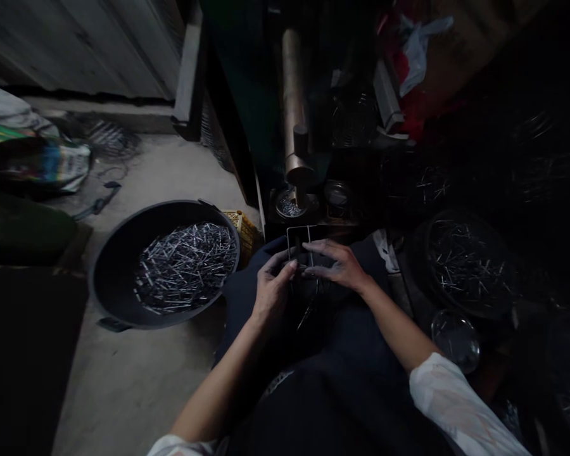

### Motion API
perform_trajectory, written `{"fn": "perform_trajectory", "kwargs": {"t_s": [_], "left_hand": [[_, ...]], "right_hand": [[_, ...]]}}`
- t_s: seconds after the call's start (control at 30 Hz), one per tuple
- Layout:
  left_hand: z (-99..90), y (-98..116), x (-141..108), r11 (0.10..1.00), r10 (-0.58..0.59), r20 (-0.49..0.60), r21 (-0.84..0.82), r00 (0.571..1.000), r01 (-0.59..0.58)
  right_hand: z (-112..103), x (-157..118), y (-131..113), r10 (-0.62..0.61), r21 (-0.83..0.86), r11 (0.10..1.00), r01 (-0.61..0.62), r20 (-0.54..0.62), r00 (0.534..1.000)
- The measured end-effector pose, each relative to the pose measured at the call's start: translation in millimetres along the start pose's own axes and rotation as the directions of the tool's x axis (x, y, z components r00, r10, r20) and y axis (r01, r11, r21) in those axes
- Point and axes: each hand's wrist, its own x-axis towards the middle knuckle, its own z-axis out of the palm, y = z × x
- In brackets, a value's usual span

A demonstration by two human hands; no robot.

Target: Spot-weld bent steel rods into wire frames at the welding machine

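A thin rectangular wire frame [298, 228] stands up between my hands, above my lap. My left hand [274, 285] pinches its left side low down, thumb against the wire. At its right side my right hand [339, 263] has thumb and fingers closed on the wire and small parts near its base. Several thin metal pieces [306, 315] hang below, over the dark cloth. Just beyond the frame, a machine's metal cylinder [294, 107] points down at a small round dish [291, 206] of tiny metal bits. The exact contact of the fingertips is dim.
A large black basin [116, 272] of metal pins sits on the left floor, with a yellow crate [244, 231] behind it. On the right are another dark basin [470, 263] of pins and a clear round container [455, 341]. A bar [189, 82] juts out upper left.
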Motion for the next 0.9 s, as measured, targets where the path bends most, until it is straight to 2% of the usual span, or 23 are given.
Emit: {"fn": "perform_trajectory", "kwargs": {"t_s": [0.3, 0.9], "left_hand": [[3.8, 8, 7, 0.999, 0.021, -0.018, -0.034, 1.0, -0.022], [7.0, 24, 9, 0.993, 0.022, 0.015, -0.119, 1.0, -0.02]], "right_hand": [[-4, 13, -2, 0.003, 0.002, 1.0, -0.003, -0.007, 1.0], [-12, 33, -9, -0.009, 0.039, 0.999, 0.008, 0.031, 0.999]]}}
